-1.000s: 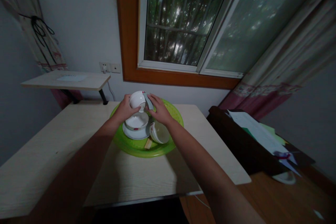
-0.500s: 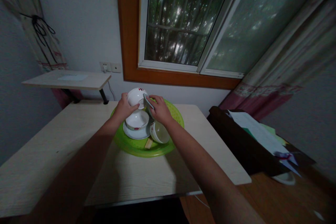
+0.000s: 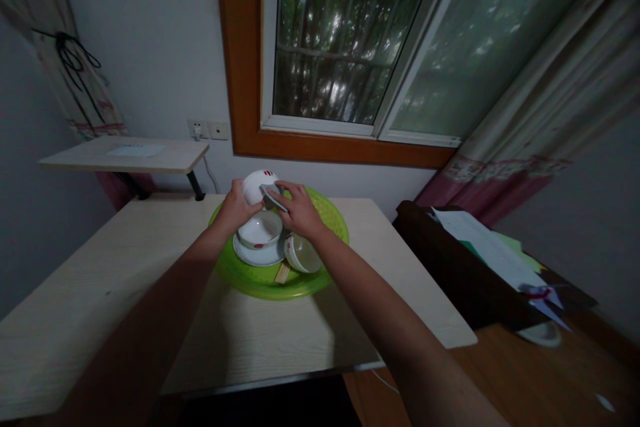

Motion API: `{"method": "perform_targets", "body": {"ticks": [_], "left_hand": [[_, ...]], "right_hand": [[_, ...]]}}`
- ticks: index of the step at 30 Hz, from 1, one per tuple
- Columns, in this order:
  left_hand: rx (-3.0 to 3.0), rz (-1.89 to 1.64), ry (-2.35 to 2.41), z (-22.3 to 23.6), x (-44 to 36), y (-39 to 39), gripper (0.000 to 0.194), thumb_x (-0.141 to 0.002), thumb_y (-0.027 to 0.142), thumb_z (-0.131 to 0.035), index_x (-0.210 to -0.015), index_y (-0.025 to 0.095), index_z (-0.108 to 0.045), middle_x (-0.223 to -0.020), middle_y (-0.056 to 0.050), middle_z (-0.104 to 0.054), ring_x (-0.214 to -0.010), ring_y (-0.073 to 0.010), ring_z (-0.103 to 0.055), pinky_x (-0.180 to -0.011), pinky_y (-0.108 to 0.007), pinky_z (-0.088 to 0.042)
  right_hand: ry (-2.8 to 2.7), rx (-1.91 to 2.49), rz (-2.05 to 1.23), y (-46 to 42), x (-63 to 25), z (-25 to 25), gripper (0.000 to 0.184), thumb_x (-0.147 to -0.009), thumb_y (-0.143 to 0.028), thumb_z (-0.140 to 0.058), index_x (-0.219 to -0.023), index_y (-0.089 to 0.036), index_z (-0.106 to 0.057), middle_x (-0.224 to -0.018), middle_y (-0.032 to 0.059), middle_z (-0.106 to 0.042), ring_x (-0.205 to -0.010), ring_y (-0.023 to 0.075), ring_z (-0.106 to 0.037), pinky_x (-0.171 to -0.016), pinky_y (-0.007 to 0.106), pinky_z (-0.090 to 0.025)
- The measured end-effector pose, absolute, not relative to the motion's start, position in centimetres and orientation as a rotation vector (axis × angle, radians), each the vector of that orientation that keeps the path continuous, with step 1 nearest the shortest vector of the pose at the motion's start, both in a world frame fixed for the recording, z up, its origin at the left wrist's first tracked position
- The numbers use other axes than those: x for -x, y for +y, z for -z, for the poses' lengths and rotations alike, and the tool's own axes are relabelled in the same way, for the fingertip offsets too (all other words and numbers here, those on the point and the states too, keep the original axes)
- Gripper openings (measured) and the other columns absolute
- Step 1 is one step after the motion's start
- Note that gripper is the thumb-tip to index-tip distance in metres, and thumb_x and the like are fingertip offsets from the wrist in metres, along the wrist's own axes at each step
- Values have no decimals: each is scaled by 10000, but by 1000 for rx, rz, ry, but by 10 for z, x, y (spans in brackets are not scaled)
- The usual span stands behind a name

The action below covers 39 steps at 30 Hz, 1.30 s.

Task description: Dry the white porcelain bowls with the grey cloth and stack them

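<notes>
Bowl (image 3: pixel 253 186) is hanging near frame centre, left grip (image 3: pixel 237 206) pinching it, right grip (image 3: pixel 302 213) pinching grey pad (image 3: pixel 271 194) against it; below, green tray (image 3: pixel 250 283) is holding sticks (image 3: pixel 283 272), tilted bowl (image 3: pixel 303 255), plate (image 3: pixel 253 256) bearing upright bowl (image 3: pixel 261 229).

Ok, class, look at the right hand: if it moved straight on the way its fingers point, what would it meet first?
Beyond the grey pad it grips, the right hand would likely meet the white bowl in the left hand; any gap is unclear.
</notes>
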<state>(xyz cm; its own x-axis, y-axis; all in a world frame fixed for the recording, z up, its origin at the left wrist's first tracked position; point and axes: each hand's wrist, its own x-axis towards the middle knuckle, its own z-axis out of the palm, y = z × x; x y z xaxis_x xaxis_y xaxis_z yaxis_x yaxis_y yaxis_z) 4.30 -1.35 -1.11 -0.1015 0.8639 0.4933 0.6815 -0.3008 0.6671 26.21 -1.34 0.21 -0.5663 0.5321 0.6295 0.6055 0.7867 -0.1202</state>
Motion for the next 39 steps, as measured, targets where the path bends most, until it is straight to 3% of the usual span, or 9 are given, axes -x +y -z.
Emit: {"method": "perform_targets", "body": {"ticks": [8,19,31,39], "left_hand": [[-1951,-1350,1767,10,-42,-14,646,-713,413,-769,-1189,204,-386,-1200,-166,-622,-1135,-335,-646,-915,-453,-529],[-1963,-1291,1696,9,-43,-16,655,-724,454,-746,-1200,188,-383,-1197,-171,-627,-1101,-323,-657,-881,-435,-534],[-1894,-1320,1758,8,-41,-15,655,-731,424,-749,-1211,192,-368,-1271,-206,-601,-1199,-353,-624,-967,-484,-509],[-1970,-1277,1639,10,-44,-17,617,-717,412,-741,-1178,207,-385,-1183,-148,-638,-1080,-300,-667,-869,-411,-535]], "right_hand": [[-2167,1010,123,2,-269,9,479,-972,-216,-511,-1447,-263,-555,-1512,94,-476,-1273,299,-426,-1106,504,-406],[-2350,822,170,-14,-260,-1,641,-929,-152,-567,-1519,-370,-441,-1642,12,-313,-1366,295,-363,-1146,505,-349],[-2194,967,100,1,-273,8,493,-980,-190,-489,-1466,-266,-531,-1595,70,-397,-1338,283,-387,-1143,501,-366],[-2354,815,140,-16,-259,0,631,-950,-146,-531,-1522,-393,-425,-1658,-4,-289,-1402,280,-347,-1157,505,-339]]}}
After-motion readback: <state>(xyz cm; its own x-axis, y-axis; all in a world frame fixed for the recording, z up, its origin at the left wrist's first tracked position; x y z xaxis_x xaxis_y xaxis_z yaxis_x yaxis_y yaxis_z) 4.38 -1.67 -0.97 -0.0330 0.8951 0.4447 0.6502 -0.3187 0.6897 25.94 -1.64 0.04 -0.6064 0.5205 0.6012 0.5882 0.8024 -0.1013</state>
